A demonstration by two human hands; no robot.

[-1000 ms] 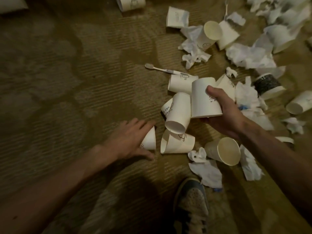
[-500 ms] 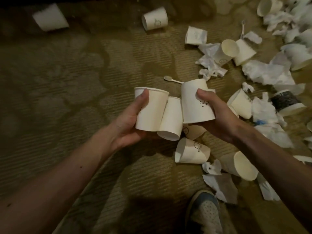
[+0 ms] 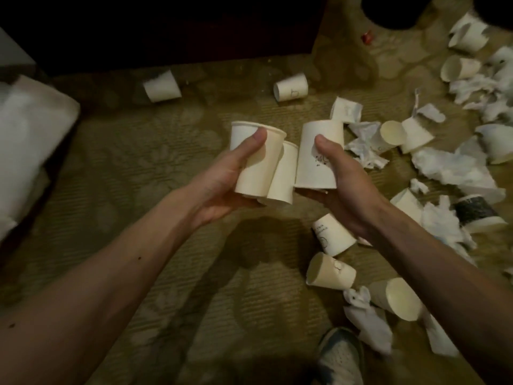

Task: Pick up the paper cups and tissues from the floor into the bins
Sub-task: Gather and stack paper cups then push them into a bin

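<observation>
Both hands are raised over the patterned carpet [image 3: 133,168] at mid-frame. The left hand [image 3: 222,187] grips an upright paper cup [image 3: 256,165], with the thumb across its wall just under the rim and the fingers curled beneath its base. The right hand [image 3: 344,193] grips an inverted paper cup [image 3: 313,168], with the thumb pressed on its printed side and the mouth facing down toward the palm. A third cup [image 3: 283,176], also mouth-down, is wedged between the two and touches both; which hand bears it cannot be told.

Bare carpet runs left of and below the hands. It is bounded at the top by a dark furniture edge [image 3: 172,51] and at the left border by a blurred white bulky object [image 3: 30,145]. Two stray cups [image 3: 291,87] lie on their sides near that top edge.

Right of the hands the floor is crowded. Fallen cups [image 3: 333,237] lie just under the right wrist, crumpled tissues [image 3: 455,168] are heaped farther right, and a dark-banded cup [image 3: 474,209] lies among them. A shoe [image 3: 341,359] sits at the bottom edge, near a tissue wad [image 3: 369,323].
</observation>
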